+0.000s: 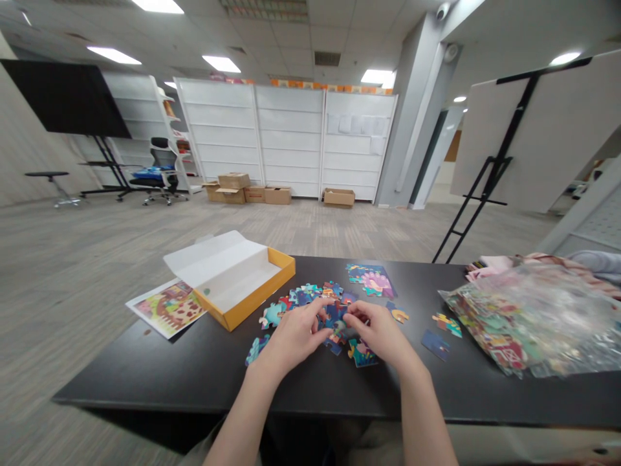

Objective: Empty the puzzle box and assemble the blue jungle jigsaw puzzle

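At centre frame we find our left hand (294, 333) and right hand (381, 333) pinching adjoining puzzle pieces (336, 318) together, apparently to join them.

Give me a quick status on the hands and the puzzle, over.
Left hand and right hand both pinching colourful cardboard jigsaw pieces mid-pile on the black table. Open yellow cardboard box left, clear plastic bags right, neither touching the hands.
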`<state>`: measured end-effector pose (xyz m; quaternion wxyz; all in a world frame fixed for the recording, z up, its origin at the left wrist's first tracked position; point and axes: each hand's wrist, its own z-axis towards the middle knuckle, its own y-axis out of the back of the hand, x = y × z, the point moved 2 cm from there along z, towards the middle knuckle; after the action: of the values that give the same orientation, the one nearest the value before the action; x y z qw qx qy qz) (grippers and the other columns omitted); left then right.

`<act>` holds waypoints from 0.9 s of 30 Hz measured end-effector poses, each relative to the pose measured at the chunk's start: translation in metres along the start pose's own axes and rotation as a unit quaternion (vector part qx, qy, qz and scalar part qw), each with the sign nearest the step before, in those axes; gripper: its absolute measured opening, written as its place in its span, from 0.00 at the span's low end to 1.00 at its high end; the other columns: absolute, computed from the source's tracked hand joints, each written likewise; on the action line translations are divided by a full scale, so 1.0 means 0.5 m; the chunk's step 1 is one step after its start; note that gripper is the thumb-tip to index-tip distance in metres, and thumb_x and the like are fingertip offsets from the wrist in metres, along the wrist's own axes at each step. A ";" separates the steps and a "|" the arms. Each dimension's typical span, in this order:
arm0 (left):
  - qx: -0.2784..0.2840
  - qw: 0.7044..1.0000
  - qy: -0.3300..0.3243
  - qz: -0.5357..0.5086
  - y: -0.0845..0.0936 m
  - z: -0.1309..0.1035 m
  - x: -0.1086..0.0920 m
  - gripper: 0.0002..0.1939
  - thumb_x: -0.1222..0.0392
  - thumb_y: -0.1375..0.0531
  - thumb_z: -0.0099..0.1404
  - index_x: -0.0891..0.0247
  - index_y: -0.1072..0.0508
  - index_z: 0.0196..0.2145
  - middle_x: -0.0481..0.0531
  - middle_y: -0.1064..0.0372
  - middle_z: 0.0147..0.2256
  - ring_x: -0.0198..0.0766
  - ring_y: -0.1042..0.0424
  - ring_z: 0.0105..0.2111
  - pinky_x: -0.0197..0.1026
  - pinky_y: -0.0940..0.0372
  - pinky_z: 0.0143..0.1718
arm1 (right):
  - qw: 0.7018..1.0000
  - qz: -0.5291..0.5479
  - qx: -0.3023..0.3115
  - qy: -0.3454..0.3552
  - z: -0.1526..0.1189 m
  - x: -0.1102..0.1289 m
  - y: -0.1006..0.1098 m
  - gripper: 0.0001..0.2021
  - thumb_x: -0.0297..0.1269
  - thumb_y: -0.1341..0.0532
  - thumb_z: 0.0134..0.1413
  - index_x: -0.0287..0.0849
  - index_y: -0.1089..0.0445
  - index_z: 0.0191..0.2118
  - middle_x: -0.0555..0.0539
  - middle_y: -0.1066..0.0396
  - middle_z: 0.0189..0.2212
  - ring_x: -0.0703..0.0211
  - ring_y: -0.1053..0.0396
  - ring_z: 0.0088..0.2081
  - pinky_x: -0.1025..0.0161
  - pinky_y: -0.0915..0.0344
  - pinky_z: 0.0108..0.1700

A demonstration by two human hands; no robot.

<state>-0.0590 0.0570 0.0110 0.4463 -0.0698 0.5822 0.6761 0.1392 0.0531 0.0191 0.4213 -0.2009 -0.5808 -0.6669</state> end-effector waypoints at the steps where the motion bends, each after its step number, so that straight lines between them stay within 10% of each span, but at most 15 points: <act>1: -0.001 1.000 -0.002 -0.006 0.000 0.000 -0.001 0.26 0.65 0.37 0.62 0.51 0.34 0.57 0.43 0.27 0.38 0.32 0.31 0.27 0.35 0.38 0.33 | 1.000 -0.001 -0.001 0.000 0.000 0.001 0.001 0.09 0.39 0.41 0.59 0.42 0.28 0.31 0.51 0.26 0.25 0.62 0.32 0.26 0.66 0.37 0.30; 10: -0.029 0.999 0.003 -0.022 0.021 -0.001 0.012 0.25 0.62 0.39 0.64 0.52 0.33 0.58 0.43 0.27 0.35 0.31 0.32 0.25 0.35 0.38 0.32 | 0.999 0.038 -0.031 -0.017 0.000 -0.001 -0.002 0.09 0.42 0.42 0.58 0.43 0.28 0.39 0.50 0.23 0.28 0.58 0.27 0.30 0.62 0.32 0.35; 17: -0.163 0.971 0.163 0.060 0.089 -0.011 0.075 0.22 0.56 0.39 0.65 0.55 0.32 0.56 0.45 0.24 0.36 0.35 0.27 0.30 0.37 0.35 0.38 | 0.990 -0.006 -0.124 -0.060 0.002 -0.051 0.016 0.10 0.43 0.43 0.58 0.44 0.29 0.38 0.46 0.23 0.29 0.54 0.24 0.32 0.59 0.32 0.38; 27: -0.073 0.941 0.262 0.204 0.089 -0.014 0.057 0.20 0.50 0.44 0.70 0.58 0.31 0.56 0.52 0.22 0.39 0.47 0.24 0.42 0.42 0.35 0.38 | 0.995 -0.095 0.002 -0.030 -0.003 -0.029 -0.014 0.08 0.38 0.37 0.54 0.45 0.24 0.40 0.46 0.27 0.39 0.58 0.29 0.33 0.62 0.32 0.34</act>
<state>-0.1091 0.0695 0.0235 0.1243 -0.1561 0.6293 0.7511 0.1424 0.0560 0.0035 0.3389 -0.1639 -0.6108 -0.6965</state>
